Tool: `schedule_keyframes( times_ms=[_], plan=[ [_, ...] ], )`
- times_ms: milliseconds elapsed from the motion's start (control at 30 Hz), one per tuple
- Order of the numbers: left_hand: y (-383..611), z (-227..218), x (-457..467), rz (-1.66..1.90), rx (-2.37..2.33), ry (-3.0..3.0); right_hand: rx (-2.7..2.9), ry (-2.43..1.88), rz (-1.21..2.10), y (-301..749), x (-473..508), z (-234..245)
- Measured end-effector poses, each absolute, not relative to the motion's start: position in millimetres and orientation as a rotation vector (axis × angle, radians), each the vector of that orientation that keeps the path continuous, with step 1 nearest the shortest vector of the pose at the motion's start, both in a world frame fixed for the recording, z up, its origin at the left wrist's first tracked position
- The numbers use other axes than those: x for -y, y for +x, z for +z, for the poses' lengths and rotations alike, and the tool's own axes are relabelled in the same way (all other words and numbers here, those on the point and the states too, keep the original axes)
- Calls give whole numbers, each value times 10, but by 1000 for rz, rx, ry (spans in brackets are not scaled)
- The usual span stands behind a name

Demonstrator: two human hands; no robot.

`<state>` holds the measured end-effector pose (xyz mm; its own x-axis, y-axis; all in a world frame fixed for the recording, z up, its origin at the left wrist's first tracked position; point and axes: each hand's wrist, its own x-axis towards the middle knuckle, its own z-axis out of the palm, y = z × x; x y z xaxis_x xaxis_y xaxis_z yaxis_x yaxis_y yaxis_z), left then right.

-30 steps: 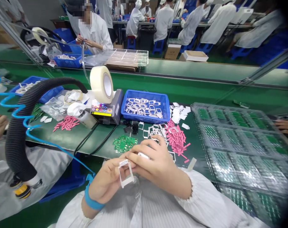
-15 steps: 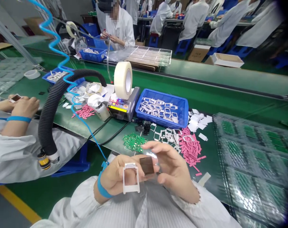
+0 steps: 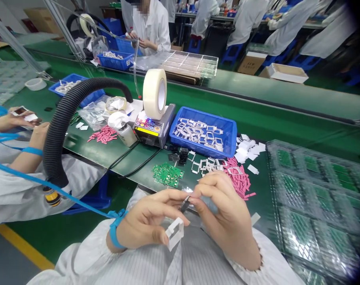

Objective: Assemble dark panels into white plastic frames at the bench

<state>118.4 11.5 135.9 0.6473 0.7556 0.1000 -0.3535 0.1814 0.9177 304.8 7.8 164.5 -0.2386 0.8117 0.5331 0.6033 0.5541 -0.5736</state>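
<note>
My left hand [image 3: 147, 221], with a blue strap round its wrist, grips a small white plastic frame [image 3: 175, 233] between thumb and fingers. A thin dark display panel [image 3: 185, 202] is tilted edge-on between both hands, touched by the left fingertips. My right hand [image 3: 220, 206] is closed, its thumb and forefinger pinching the panel's upper edge. Just beyond the hands lie a heap of green circuit boards [image 3: 167, 174], loose white frames [image 3: 208, 165] and a pile of pink strips [image 3: 239, 182].
A blue bin [image 3: 203, 132] of white frames stands behind the piles. Left of it, a tape roll [image 3: 154, 94] rests on a control box [image 3: 152, 132]. Clear trays [image 3: 313, 198] of green boards lie right. A black hose [image 3: 57, 134] arches near a co-worker's hand [image 3: 37, 138].
The dark panel has turned from facing me to edge-on, and my right fingers have closed on its edge. The white frame has tilted. The blue coiled cord has swung down and left.
</note>
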Motion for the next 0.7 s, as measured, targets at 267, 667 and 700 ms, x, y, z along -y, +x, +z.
schedule_keyframes(
  times_ms=[267, 667, 700],
  plan=[
    [1182, 1290, -129, 808, -491, 1144, 1990, -1195, 328, 3015, -142, 1525],
    [1127, 1254, -197, 923, -471, 401, 2184, -1458, 548, 3059, -151, 707],
    [1120, 1266, -192, 925, -468, 395, 2214, -1494, 516, 3068, -178, 625]
  ],
)
